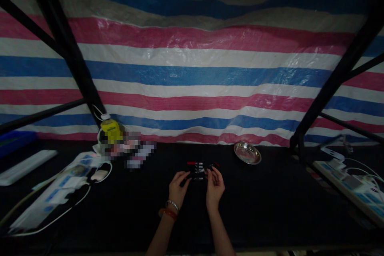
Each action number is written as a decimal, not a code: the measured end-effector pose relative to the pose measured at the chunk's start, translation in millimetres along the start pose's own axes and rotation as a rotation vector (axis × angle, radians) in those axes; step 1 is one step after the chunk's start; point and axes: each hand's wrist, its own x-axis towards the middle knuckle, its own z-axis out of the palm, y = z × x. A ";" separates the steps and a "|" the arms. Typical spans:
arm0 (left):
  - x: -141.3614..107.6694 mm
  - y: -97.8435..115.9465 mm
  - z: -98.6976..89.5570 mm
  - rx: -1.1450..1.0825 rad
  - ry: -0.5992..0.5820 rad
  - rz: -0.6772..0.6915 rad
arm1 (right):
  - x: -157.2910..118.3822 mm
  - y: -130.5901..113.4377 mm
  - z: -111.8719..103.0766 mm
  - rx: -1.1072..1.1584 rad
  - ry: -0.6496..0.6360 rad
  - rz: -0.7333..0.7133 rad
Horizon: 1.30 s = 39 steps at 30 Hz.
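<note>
Several slim lipstick-like tubes [199, 171], dark with silver bands, lie side by side in a small row on the black tabletop. One at the far end of the row shows a red part [191, 163]. My left hand [177, 190] is at the row's left side, thumb and forefinger closed around the dark end of a tube that hardly stands out from the table. At the right side, my right hand [215, 188] pinches another slim dark tube, whose red end [216, 165] sticks out past the fingers. Bracelets circle my left wrist.
A round metal dish [247, 153] stands at back right. On the left are a yellow bottle [111, 130], a power strip [55, 196] with cables and a white bar [28, 166]. Another power strip [354, 186] lies right. Black frame posts flank the striped sheet [198, 76].
</note>
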 end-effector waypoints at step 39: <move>-0.4 9.0 -5.5 0.091 -0.053 0.071 | -12.6 -11.4 -4.5 -0.472 -0.260 -0.710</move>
